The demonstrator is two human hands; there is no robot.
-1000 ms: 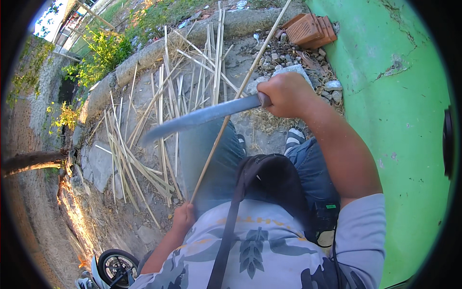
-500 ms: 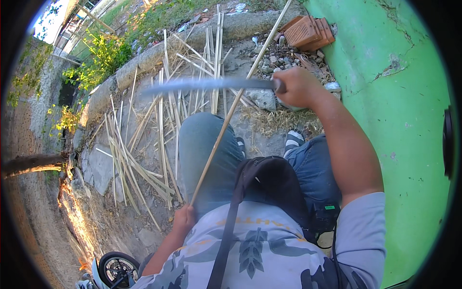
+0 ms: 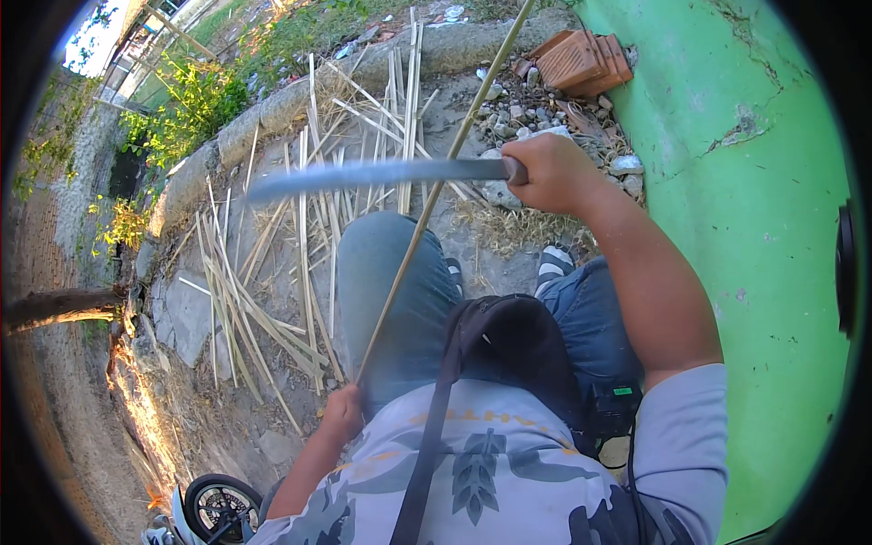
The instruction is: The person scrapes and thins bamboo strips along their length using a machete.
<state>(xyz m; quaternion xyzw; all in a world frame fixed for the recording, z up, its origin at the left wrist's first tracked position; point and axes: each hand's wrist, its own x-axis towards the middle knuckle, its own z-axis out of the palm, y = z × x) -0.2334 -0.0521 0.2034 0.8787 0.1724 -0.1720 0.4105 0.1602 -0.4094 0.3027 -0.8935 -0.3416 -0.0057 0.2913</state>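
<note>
My right hand (image 3: 552, 171) is closed around the dark handle of a machete (image 3: 363, 175). Its long blade points left, blurred by motion, and crosses in front of a long, thin bamboo strip (image 3: 401, 272). Whether blade and strip touch, I cannot tell. Down by my left hip, my left hand (image 3: 342, 413) grips the strip's near end. From there the strip slants up and to the right past my bent knee (image 3: 386, 291), its far end running out at the top of the picture.
Many pale split bamboo strips (image 3: 245, 309) lie scattered on the ground ahead and to the left. A green wall (image 3: 727, 227) rises close on my right. Orange hollow bricks (image 3: 581, 64) and rubble sit beside it. Beyond runs a low concrete curb (image 3: 272, 113); a motorbike wheel (image 3: 222, 509) shows lower left.
The machete has shifted left and slightly down with my right hand. The bamboo strip's upper part has swung a little left and shows a darker side. My left hand has barely moved.
</note>
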